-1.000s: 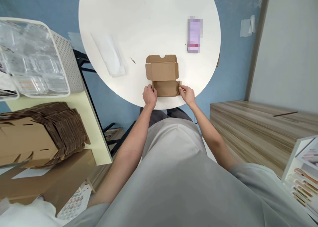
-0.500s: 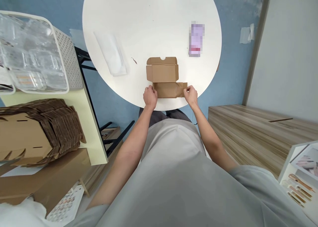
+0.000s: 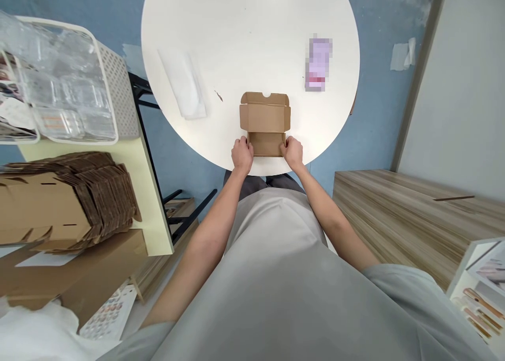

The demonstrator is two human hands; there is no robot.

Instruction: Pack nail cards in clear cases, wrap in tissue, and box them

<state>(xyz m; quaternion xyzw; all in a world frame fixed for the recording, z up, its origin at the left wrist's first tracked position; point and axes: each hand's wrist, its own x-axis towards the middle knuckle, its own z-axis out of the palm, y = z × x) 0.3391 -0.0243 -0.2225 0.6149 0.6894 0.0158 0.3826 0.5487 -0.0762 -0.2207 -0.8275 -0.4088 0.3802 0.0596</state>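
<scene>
On the left, a white basket point(image 3: 125, 95) of clear tubs point(image 3: 51, 87) is at the far end of a pale shelf point(image 3: 155, 224), with flat cartons point(image 3: 112, 192) nearer. Rightward, a white wrap point(image 3: 185, 87) lies on the left part of the round table point(image 3: 268, 50).

At the box's left end, the wall wants light, even pressure from thumb and fingers, enough to steady it upright without creasing the card. The left hand point(image 3: 242, 154) has its fingers curled nearly closed around that end, thumb towards the inside; the fingertips are small in view, so exactly how they meet the wall is hard to judge.

The box point(image 3: 268, 144) is at the table's near edge, between the two hands, its lid point(image 3: 265, 118) open and laid back on the far side. Working on the end walls is best done with the base flat on the table and both ends square, so the box does not twist.

At the right end, the thumb is best pressed down close against the inner face, with the fingers backing the wall outside. The right hand point(image 3: 292, 152) pinches that end, its thumb over the edge and its fingers bent with little opening.

Farther right and far, a purple pack point(image 3: 319, 61) lies apart from the box. Beyond the table, a wood-grain cabinet point(image 3: 394, 203) is on the near right.
</scene>
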